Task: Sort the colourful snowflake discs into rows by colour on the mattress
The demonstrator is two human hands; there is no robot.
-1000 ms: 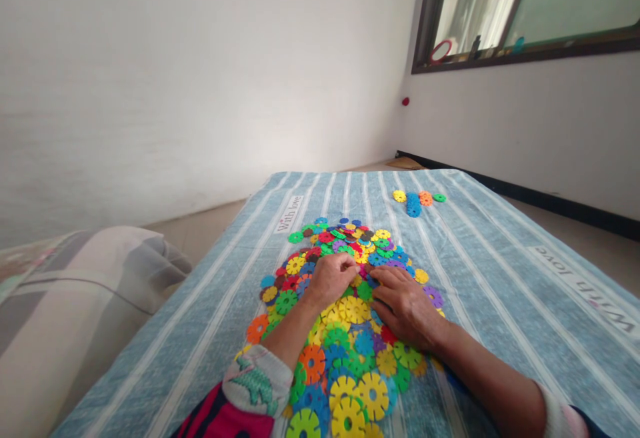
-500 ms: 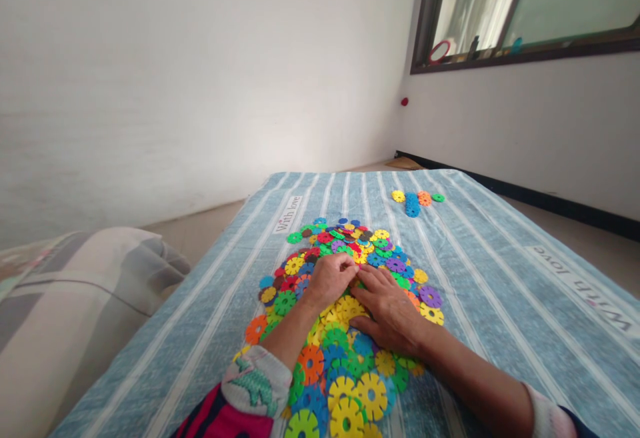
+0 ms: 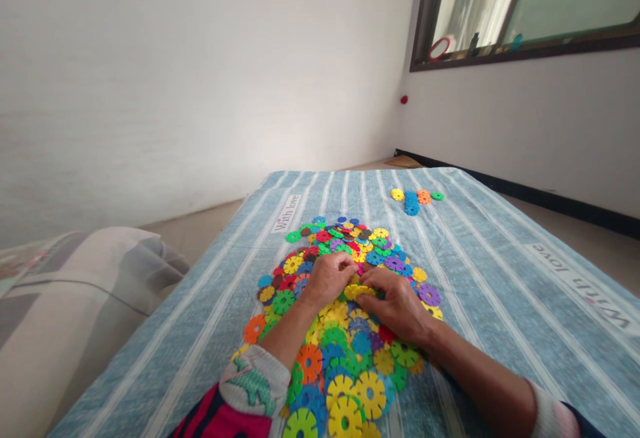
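Note:
Over the middle of a heap of notched plastic discs (image 3: 345, 418), my left hand (image 3: 327, 281) is closed in a pinch. What its fingertips hold, if anything, is too small to make out; a bit of pink shows beside them. My right hand (image 3: 400, 305) is just to the right, its thumb and fingers closed on a yellow notched disc (image 3: 357, 290). The two hands' fingertips are close together. Discs in yellow, green, blue, red, orange and purple lie overlapping under and around both hands, partly hidden by them.
Apart from the heap, at the far right of the striped cloth (image 3: 500, 305), lie a blue stack of discs (image 3: 411, 203), a yellow disc (image 3: 397, 195), an orange disc (image 3: 423, 197) and a green disc (image 3: 437, 196). A checked fabric-covered form (image 3: 100, 305) is at the left.
My right hand has gone from lying with fingers stretched over the heap to gripping a yellow disc, lifting slightly. My left hand has stayed almost in place.

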